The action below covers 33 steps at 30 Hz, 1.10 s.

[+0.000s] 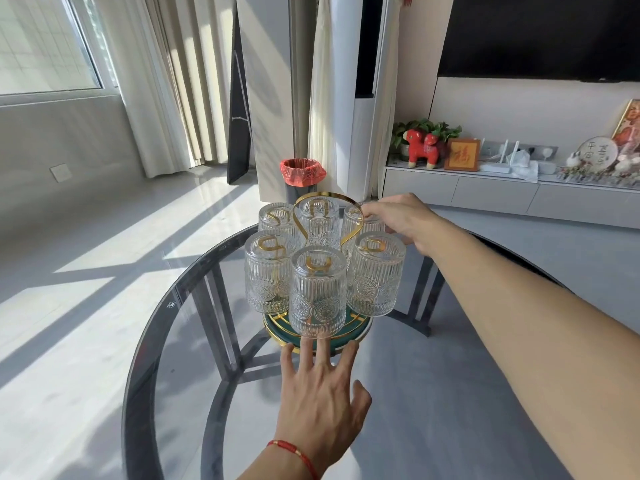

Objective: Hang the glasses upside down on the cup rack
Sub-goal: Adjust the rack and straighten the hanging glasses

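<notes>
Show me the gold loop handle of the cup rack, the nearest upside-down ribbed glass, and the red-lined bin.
gold loop handle (325, 195): head view, top of arch.
nearest upside-down ribbed glass (318, 299): head view, ribbed side wall.
red-lined bin (302, 172): head view, red liner rim.

Bright window (48, 43) daylight from left, striped floor (69, 271) shadows, wide-angle edge bending.

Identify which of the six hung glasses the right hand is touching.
The back-right glass, behind the gold handle loop. The right hand has its fingers on that glass's upturned base; the other five stand free of it.
</notes>
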### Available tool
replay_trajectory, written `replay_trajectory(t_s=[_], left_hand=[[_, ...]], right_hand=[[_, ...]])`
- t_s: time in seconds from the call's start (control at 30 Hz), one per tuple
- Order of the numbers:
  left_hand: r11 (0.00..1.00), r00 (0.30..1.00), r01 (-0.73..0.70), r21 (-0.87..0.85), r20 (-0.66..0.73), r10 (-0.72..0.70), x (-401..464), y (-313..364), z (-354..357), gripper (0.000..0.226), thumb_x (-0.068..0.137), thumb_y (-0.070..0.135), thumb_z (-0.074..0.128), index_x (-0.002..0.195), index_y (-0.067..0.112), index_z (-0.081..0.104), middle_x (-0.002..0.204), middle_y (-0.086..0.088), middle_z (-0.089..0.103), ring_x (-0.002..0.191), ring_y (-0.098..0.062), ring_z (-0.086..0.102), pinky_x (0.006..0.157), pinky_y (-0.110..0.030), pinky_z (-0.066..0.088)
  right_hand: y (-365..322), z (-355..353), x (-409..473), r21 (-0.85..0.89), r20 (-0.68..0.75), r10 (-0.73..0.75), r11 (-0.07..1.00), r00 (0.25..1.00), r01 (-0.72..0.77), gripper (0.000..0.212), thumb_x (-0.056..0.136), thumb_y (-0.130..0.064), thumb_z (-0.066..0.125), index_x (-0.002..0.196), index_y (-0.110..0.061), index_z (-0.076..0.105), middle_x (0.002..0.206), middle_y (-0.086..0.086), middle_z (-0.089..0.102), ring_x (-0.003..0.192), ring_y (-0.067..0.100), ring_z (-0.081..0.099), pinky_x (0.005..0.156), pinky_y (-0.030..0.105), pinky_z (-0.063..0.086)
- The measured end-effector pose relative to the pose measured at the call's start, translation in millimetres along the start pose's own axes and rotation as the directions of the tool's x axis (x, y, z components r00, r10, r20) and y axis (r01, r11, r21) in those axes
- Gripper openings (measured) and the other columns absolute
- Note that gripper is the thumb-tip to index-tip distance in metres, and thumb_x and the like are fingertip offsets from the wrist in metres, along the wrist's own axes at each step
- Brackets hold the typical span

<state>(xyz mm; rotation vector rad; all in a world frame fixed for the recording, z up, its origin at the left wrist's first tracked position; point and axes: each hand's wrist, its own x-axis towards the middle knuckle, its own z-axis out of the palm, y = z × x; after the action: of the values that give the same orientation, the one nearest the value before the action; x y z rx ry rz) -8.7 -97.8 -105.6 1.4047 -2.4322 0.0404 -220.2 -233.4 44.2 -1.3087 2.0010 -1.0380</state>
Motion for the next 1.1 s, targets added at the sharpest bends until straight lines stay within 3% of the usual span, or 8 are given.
replay_trajectory(t_s=[0.1,0.23,0.43,0.57,0.73,0.87,1.0,1.1], left_hand=[[1.0,1.0,0.002,0.001,0.005,-0.002,0,0,-1,0.053,0.082,0.048,0.047,0.13,0.028,0.059,0.121,-0.012,0.06,0.115,-0.039,0.054,0.099,-0.063,0.044],[1.0,1.0,0.001,0.01,0.013,-0.001,1,0,-1,0.054,0.083,0.048,0.046,0.131,0.028,0.058,0.124,-0.013,0.059,0.119,-0.04,0.053,0.101,-0.064,0.042],[1.0,0.998,0.008,0.021,0.055,-0.009,1,0,-2,0.057,0.086,0.051,0.039,0.138,0.031,0.051,0.132,-0.012,0.055,0.126,-0.039,0.046,0.108,-0.063,0.035],[1.0,0.999,0.007,0.004,0.048,-0.007,0,1,-5,0.055,0.083,0.048,0.046,0.134,0.029,0.057,0.127,-0.011,0.058,0.119,-0.039,0.051,0.104,-0.063,0.039],[1.0,1.0,-0.01,-0.017,0.019,0.01,0,0,-6,0.051,0.075,0.044,0.059,0.122,0.026,0.065,0.118,-0.012,0.063,0.109,-0.039,0.057,0.094,-0.063,0.047],[1.0,1.0,-0.007,-0.016,0.028,0.007,0,0,-7,0.051,0.072,0.045,0.062,0.119,0.026,0.066,0.117,-0.012,0.064,0.11,-0.04,0.059,0.093,-0.063,0.049],[1.0,0.999,0.003,-0.011,0.038,-0.002,1,0,-7,0.053,0.071,0.045,0.063,0.12,0.025,0.067,0.119,-0.013,0.065,0.111,-0.041,0.06,0.094,-0.064,0.048],[1.0,1.0,0.003,-0.02,0.028,-0.002,1,0,-7,0.052,0.07,0.044,0.063,0.119,0.025,0.067,0.119,-0.012,0.065,0.111,-0.041,0.06,0.094,-0.064,0.048]], right_hand=[[-3,-2,1,-0.003,0.011,-0.016,1.0,1.0,0.016,0.039,0.084,-0.05,0.071,0.106,-0.019,0.077,0.114,0.003,0.073,0.099,0.021,0.067,0.086,0.039,0.057],[-2,1,-1,-0.018,0.029,-0.036,0.999,0.999,0.036,0.042,0.083,-0.05,0.074,0.112,-0.02,0.076,0.115,0.005,0.072,0.106,0.024,0.065,0.085,0.037,0.055],[-2,-2,-1,0.002,0.021,-0.03,1.0,0.999,0.03,0.031,0.085,-0.041,0.073,0.107,-0.021,0.078,0.113,0.004,0.072,0.087,0.017,0.062,0.086,0.042,0.059],[-7,0,-1,-0.03,0.014,-0.042,0.999,0.999,0.043,0.028,0.085,-0.036,0.071,0.105,-0.018,0.079,0.116,0.009,0.075,0.104,0.027,0.068,0.092,0.049,0.059],[-28,0,-2,-0.084,-0.103,-0.319,0.946,0.942,0.312,0.033,0.093,-0.036,0.062,0.098,-0.009,0.081,0.107,0.007,0.079,0.104,0.023,0.069,0.096,0.041,0.054],[-58,6,-13,-0.024,0.077,-0.43,0.901,0.899,0.433,0.054,0.099,-0.049,0.043,0.089,-0.016,0.084,0.097,-0.004,0.082,0.102,0.017,0.073,0.099,0.044,0.05],[-77,19,-18,-0.164,0.297,-0.348,0.899,0.889,0.406,0.076,0.107,-0.058,0.02,0.106,-0.016,0.084,0.12,0.006,0.077,0.118,0.027,0.064,0.098,0.048,0.039],[-81,23,-17,-0.261,0.335,-0.294,0.884,0.895,0.388,0.086,0.106,-0.064,0.011,0.112,-0.016,0.082,0.136,0.011,0.067,0.126,0.03,0.057,0.093,0.046,0.031]])
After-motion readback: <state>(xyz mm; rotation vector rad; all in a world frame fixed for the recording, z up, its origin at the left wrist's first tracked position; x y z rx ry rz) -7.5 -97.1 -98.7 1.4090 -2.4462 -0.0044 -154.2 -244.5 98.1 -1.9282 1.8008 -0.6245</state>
